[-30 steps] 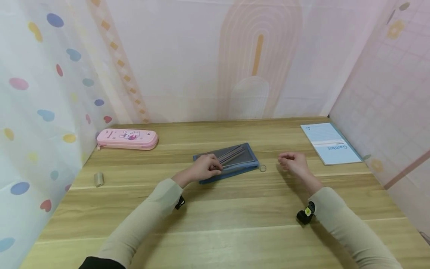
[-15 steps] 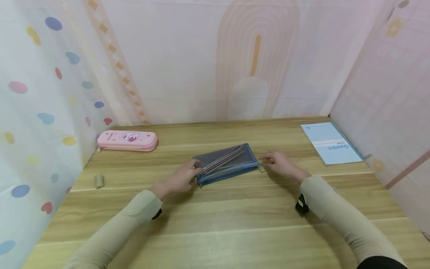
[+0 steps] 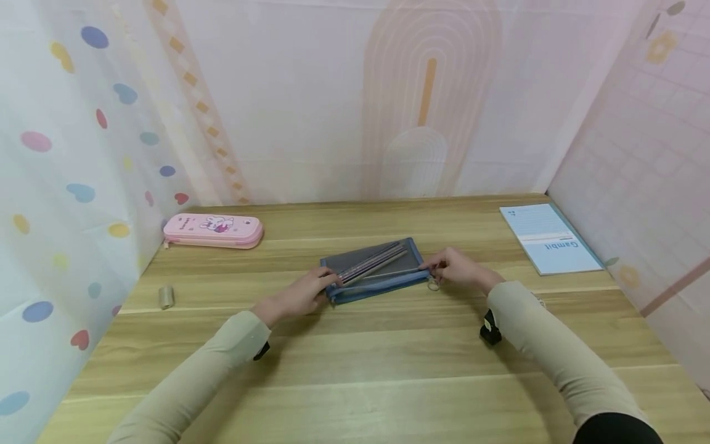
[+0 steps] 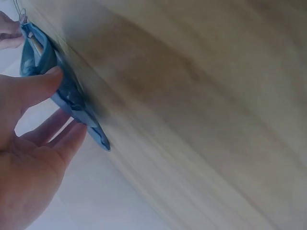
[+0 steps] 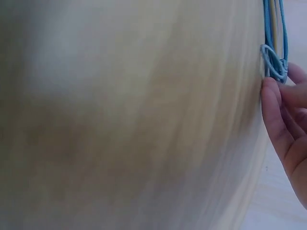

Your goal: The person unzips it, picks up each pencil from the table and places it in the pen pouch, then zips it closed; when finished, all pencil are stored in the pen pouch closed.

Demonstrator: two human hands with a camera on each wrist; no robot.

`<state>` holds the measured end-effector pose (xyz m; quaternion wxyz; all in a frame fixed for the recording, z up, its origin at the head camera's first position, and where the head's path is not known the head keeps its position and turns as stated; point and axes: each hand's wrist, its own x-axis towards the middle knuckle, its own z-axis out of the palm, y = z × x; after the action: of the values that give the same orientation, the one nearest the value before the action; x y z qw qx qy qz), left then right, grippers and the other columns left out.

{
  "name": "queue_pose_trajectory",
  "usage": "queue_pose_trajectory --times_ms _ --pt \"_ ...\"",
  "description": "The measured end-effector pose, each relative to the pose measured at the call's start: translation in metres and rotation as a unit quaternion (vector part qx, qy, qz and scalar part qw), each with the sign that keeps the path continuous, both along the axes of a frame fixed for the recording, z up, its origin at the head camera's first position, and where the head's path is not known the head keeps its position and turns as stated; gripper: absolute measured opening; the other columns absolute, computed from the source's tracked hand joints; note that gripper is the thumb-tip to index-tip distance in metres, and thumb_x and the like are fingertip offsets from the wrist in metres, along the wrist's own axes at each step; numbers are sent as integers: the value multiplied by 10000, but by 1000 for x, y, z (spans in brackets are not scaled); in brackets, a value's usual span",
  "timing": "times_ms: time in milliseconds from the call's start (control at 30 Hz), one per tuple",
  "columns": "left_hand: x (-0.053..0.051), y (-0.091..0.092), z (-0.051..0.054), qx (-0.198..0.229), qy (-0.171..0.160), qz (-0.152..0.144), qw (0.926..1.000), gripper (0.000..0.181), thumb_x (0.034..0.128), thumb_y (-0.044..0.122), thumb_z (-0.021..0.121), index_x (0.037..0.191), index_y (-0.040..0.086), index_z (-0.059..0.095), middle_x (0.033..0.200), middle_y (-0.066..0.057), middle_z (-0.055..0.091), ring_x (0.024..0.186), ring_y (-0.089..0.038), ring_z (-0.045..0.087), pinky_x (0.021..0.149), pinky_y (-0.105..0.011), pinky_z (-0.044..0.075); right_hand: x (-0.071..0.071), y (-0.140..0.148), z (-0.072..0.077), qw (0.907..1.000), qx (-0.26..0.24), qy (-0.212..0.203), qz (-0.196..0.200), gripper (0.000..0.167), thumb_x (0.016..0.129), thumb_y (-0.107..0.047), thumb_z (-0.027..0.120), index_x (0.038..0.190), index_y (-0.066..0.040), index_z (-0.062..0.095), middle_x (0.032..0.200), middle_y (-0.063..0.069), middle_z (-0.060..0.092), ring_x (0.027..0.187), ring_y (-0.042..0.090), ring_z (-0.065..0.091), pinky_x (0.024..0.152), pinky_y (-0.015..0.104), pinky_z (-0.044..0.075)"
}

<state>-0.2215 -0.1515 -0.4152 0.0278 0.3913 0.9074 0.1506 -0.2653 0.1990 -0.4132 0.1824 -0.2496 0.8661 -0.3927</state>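
Note:
A blue-edged mesh zip pouch (image 3: 383, 285) lies in the middle of the table, with several slim pencils (image 3: 373, 264) slanting within its outline. At its left end my left hand (image 3: 296, 296) pinches the edge; the left wrist view shows thumb and fingers on either side of the pouch (image 4: 72, 98), whose mouth gapes. My right hand (image 3: 457, 269) pinches the pouch's right corner beside a small ring (image 3: 434, 285). In the right wrist view, thumb and fingertips of the right hand (image 5: 290, 124) meet just below a blue loop (image 5: 272, 62).
A pink pencil case (image 3: 213, 231) with a rabbit print lies at the back left. Nearer on the left stands a small greyish cylinder (image 3: 166, 296). A light-blue notebook (image 3: 551, 239) lies at the back right. Printed curtains enclose the wooden table (image 3: 366, 376).
My left hand has drawn back from over the pencils to the pouch's left end. My right hand has come leftward from the bare table and taken hold of the pouch's right corner.

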Motion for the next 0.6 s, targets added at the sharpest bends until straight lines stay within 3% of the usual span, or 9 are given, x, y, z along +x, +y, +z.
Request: queue_pose_trajectory --times_ms 200,367,500,600 --pt "-2 -5 -3 385 -281 -50 9989 313 818 -65 517 1101 64 551 1117 -116 546 1052 -249 529 886 -383 447 1 -1 -3 9974 385 615 4 308 764 81 565 1028 -41 667 897 120 665 608 102 472 521 199 399" --pt "-5 -10 -5 889 -667 165 9937 275 833 -35 528 1094 47 560 1094 -128 578 1034 -255 543 894 -395 441 5 -1 -5 9936 423 1034 157 266 796 -1 608 1050 -59 660 945 109 666 622 83 474 548 192 400" --pt "-7 -15 -6 1119 -1033 449 9873 260 860 4 517 1109 66 560 1075 -119 590 975 -220 547 837 -370 455 8 -1 -5 9937 258 1080 151 266 830 -41 586 1091 -59 635 1009 129 652 654 96 521 563 213 423" --pt "-9 -17 -5 1212 -1195 556 9838 270 875 21 506 1137 72 549 1059 -112 591 890 -193 536 770 -336 453 9 0 -4 9951 151 976 -63 264 858 -81 563 1116 -78 619 1042 138 628 764 147 583 635 255 475"
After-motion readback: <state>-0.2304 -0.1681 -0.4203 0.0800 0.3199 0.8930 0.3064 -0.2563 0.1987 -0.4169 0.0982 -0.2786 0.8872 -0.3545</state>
